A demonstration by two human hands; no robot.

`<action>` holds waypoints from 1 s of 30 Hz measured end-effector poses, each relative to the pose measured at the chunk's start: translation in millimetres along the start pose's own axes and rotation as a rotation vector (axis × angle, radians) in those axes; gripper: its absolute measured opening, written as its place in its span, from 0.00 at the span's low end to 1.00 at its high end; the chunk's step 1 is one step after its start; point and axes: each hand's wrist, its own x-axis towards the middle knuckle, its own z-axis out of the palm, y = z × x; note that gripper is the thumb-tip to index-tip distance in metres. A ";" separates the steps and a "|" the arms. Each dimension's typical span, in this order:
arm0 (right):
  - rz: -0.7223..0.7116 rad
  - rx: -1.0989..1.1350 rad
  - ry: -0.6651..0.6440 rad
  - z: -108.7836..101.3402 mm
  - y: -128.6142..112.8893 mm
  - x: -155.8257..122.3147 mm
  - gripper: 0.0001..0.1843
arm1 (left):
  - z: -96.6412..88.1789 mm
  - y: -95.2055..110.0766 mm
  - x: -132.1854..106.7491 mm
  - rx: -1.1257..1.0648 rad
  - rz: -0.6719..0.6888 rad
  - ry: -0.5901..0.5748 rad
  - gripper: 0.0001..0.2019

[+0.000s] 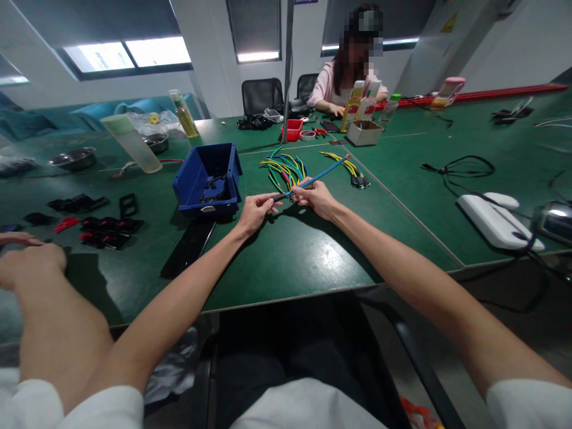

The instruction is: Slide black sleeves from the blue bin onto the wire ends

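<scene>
Both my hands meet over the green table (290, 250), just in front of a pile of coloured wires (283, 170). My left hand (255, 211) pinches the near end of a blue wire (324, 173). My right hand (316, 196) is closed round the same wire a little farther along. The wire runs up and to the right, ending near a second bunch of yellow and green wires (351, 167). A blue plastic bin (208, 179) with small black parts inside stands just left of my left hand.
Black and red plastic parts (100, 229) lie at the left, near another person's hand (27, 259). A black strip (190, 247) lies before the bin. A white device (496, 217) and black cable (465, 167) are at the right. A person sits at the far side by a cardboard box (364, 132) and bottles.
</scene>
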 end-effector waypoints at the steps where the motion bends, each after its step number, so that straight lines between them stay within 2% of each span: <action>1: 0.000 0.001 -0.001 0.7 0.2 -0.4 0.23 | 0.1 0.5 -0.1 -0.002 0.001 0.002 0.22; 12: 0.012 0.095 0.016 5.4 -2.7 -2.5 0.19 | 1.6 1.1 0.9 -0.073 -0.021 -0.028 0.23; 16: 0.034 0.067 0.016 6.5 -2.8 -2.7 0.18 | 1.6 -0.8 1.1 -0.055 -0.036 -0.021 0.25; 20: 0.055 0.049 -0.002 7.2 -2.0 -3.0 0.18 | 2.7 0.0 0.6 -0.012 -0.018 0.032 0.25; 30: 0.038 0.025 0.007 7.6 -2.2 -5.3 0.22 | 4.9 4.1 -2.8 -0.025 -0.004 0.023 0.23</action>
